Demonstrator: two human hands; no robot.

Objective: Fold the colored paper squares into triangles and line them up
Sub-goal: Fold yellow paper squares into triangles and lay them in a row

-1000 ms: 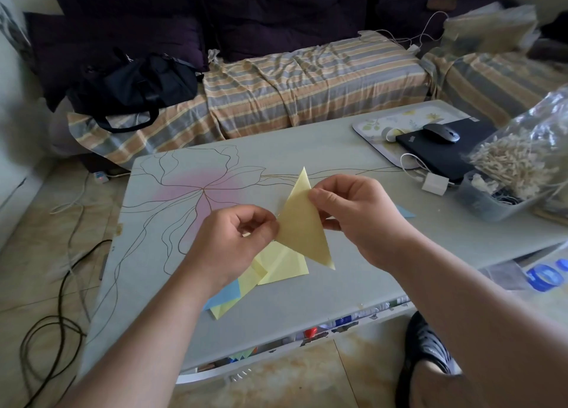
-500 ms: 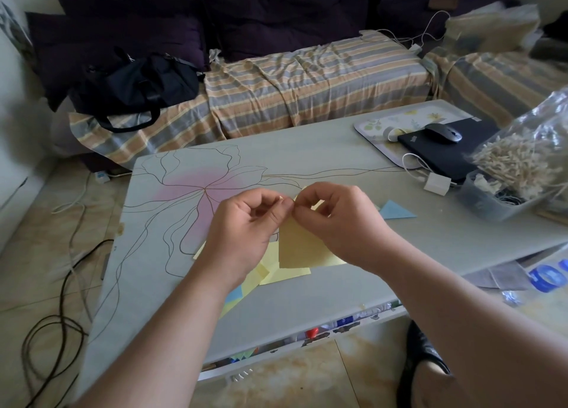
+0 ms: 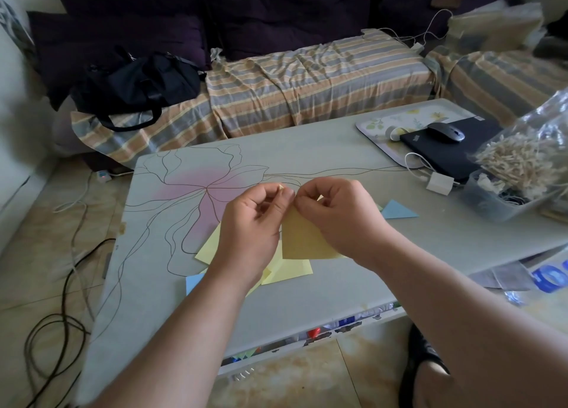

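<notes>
My left hand [image 3: 255,223] and my right hand [image 3: 335,217] meet above the table and both pinch the top of a folded yellow paper [image 3: 302,241], which hangs down between them. Under my hands lies a loose stack of yellow paper squares [image 3: 285,269] with a blue square [image 3: 193,282] poking out at its lower left. A folded blue triangle [image 3: 398,210] lies flat on the table to the right of my right hand; a pale green corner peeks out beside it.
The grey table [image 3: 322,161] carries a flowered tray [image 3: 399,121], a black laptop [image 3: 445,152] with a mouse [image 3: 445,132], a white charger [image 3: 439,183] and a bagged tub of clothespins [image 3: 516,174] at the right. Cables [image 3: 61,315] lie on the floor at the left.
The yellow paper was held up as a triangle between my hands; they have since come together and lowered, both pinching its top, with the paper hanging below them.
</notes>
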